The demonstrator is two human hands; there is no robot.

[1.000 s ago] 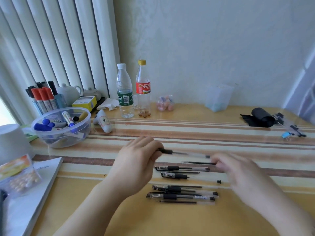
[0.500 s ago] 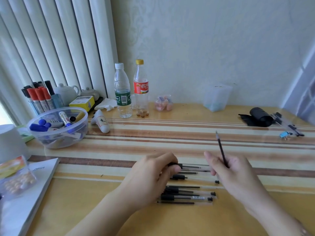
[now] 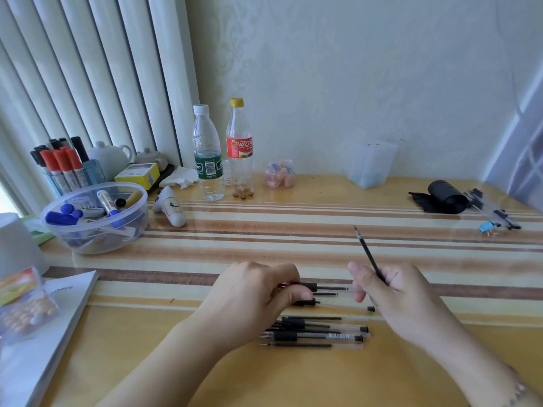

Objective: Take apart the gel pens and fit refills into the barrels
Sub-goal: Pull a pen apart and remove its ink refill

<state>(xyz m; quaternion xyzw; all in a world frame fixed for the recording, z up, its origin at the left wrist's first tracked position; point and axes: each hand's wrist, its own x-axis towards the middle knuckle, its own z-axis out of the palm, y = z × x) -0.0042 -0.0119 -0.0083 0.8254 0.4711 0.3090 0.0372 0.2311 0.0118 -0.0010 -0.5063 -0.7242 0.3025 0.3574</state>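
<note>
Far left edge of the worktop: a booklet (image 3: 44,327) with a bag of beads (image 3: 25,311) on it, partly cut off. Behind, near the left back corner, a clear bowl of markers (image 3: 94,218). Along the back edge, two plastic bottles (image 3: 207,154) stand upright side by side.

Left hand (image 3: 249,301), near the front edge at centre: fingers curled down over the black grip end of a clear pen barrel (image 3: 329,287), pinching it; the barrel runs out to the right from under the fingertips. Just in front of this hand, a row of gel pens (image 3: 317,333) and loose refills lies parallel to the front edge.

Right hand (image 3: 396,298): fingers closed round the lower end of a dark refill (image 3: 368,255), which sticks up from the fist, tilted left, tip uppermost, clear of the worktop. Its index finger touches the barrel's right end.

Right back corner: a black roll (image 3: 443,198) and more pens (image 3: 496,212).
</note>
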